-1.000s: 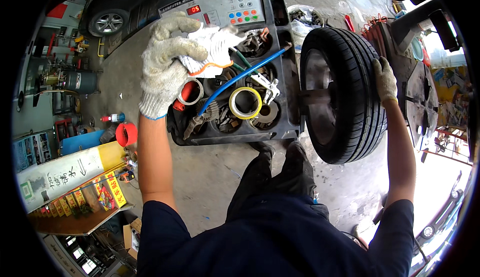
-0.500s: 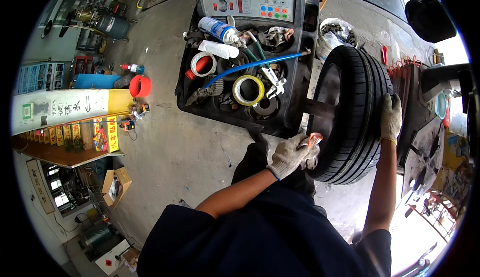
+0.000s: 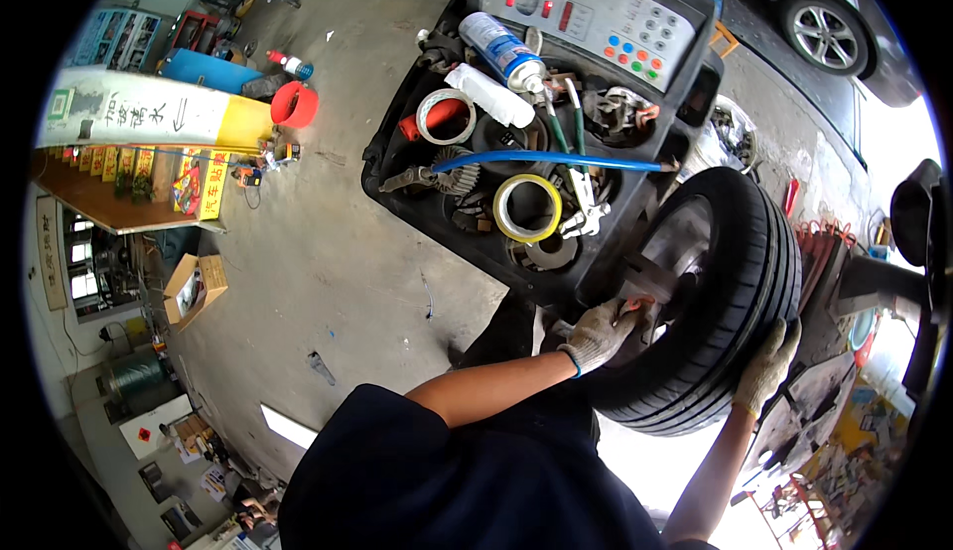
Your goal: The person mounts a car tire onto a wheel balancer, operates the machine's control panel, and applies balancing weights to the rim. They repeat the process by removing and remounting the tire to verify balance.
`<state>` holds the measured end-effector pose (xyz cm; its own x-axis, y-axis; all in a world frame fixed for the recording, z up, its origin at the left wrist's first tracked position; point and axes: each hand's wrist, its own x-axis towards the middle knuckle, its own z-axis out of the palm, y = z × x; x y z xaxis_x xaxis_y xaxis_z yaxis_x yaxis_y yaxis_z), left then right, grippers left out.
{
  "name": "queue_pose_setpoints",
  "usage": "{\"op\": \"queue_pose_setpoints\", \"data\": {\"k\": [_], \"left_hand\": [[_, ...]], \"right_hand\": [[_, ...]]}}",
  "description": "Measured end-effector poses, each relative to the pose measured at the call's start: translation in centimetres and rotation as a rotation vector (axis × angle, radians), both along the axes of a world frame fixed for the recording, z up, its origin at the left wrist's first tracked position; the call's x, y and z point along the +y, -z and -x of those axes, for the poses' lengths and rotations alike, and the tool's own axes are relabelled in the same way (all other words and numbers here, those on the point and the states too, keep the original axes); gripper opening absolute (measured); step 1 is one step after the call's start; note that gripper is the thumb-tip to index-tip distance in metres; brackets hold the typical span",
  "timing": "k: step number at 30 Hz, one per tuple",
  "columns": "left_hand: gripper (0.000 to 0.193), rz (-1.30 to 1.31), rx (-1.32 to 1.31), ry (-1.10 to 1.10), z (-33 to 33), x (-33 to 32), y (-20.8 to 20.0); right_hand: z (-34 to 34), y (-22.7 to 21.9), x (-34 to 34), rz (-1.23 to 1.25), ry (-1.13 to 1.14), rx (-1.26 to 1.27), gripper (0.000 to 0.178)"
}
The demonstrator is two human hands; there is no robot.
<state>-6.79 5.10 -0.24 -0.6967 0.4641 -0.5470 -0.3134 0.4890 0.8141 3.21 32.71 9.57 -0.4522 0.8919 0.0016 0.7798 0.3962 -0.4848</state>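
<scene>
A car wheel [image 3: 740, 302] with a black grooved tyre stands upright at the right side of a wheel balancer [image 3: 586, 24]. My left hand [image 3: 602, 337], in a pale knitted glove, reaches to the wheel's inner side by the rim. Its fingers are closed on a small orange thing [image 3: 636, 304], whose kind I cannot make out. My right hand [image 3: 767, 366], also gloved, lies against the outer part of the tread with its fingers stretched out. Part of the rim is hidden by my left hand and the balancer's shaft.
The balancer's black tray [image 3: 417, 214] holds a spray can [image 3: 501, 51], a yellow tape roll [image 3: 527, 208], green-handled pliers [image 3: 584, 193] and a blue-handled tool [image 3: 556, 157]. Behind the wheel stands a bucket [image 3: 733, 133]. A red container [image 3: 294, 104] and an open cardboard box [image 3: 195, 290] are at left.
The view has turned, so the balancer shows tilted. My left hand has moved from in front of the wheel to inside its rim edge. My right hand sits lower on the tread.
</scene>
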Motion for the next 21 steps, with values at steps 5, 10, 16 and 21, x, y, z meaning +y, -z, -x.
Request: {"op": "queue_pose_setpoints", "data": {"k": [5,10,16,21], "left_hand": [[0.031,-0.38,-0.34,-0.191,-0.1,1.2,0.6],[0.032,-0.365,-0.446,-0.124,-0.2,1.9,1.9],[0.03,-0.536,-0.54,-0.214,0.7,1.1,1.5],[0.031,-0.541,-0.521,-0.201,1.0,0.9,1.4]], "right_hand": [[-1.8,1.3,-0.1,0.009,-0.029,0.029,0.065],[-0.1,0.0,-1.4,0.135,0.014,0.072,0.064],[0.1,0.2,-1.3,0.113,0.029,0.047,0.064],[-0.1,0.5,-0.2,0.088,-0.005,-0.002,0.065]]}}
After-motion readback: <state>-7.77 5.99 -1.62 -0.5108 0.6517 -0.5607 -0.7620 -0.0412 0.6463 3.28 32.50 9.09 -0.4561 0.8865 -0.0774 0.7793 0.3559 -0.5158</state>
